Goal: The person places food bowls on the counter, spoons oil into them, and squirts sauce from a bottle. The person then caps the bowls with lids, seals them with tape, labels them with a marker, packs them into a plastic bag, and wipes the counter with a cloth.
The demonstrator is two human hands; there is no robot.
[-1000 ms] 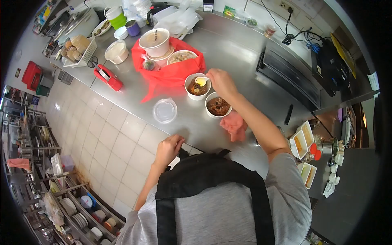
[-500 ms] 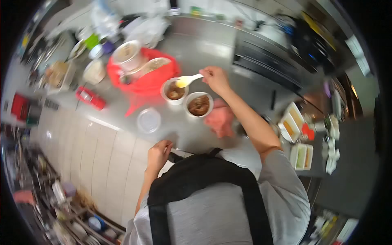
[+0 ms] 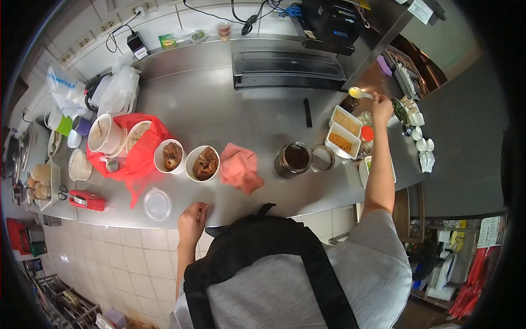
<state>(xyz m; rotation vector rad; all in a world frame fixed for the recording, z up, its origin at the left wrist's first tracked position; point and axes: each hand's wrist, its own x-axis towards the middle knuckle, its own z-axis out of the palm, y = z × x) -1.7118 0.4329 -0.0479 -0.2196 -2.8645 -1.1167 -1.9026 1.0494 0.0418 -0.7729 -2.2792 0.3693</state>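
My right hand (image 3: 382,107) is closed on the handle of a white spoon (image 3: 359,93) with something yellow in its bowl. It hangs over the right end of the counter, near jars and a tray of toppings (image 3: 343,133). At the counter's front edge, my left hand (image 3: 193,217) has its fingers curled together, with nothing visible in them. Two white bowls of brown food, one (image 3: 170,157) beside a red bag (image 3: 143,163) and the other (image 3: 202,164) beside a pink cloth (image 3: 240,168), stand at centre left. A clear lid (image 3: 158,204) lies in front.
An open jar of dark sauce (image 3: 295,159) stands on the steel counter (image 3: 246,109). Behind it are a black marker (image 3: 308,113) and a long black tray (image 3: 290,68). A red stapler-like object (image 3: 87,200), a basket (image 3: 52,186) and tubs are at left.
The view has turned right. My right hand has carried the spoon from above the bowls to the jars and toppings at the right. My left hand stays by the counter's edge.
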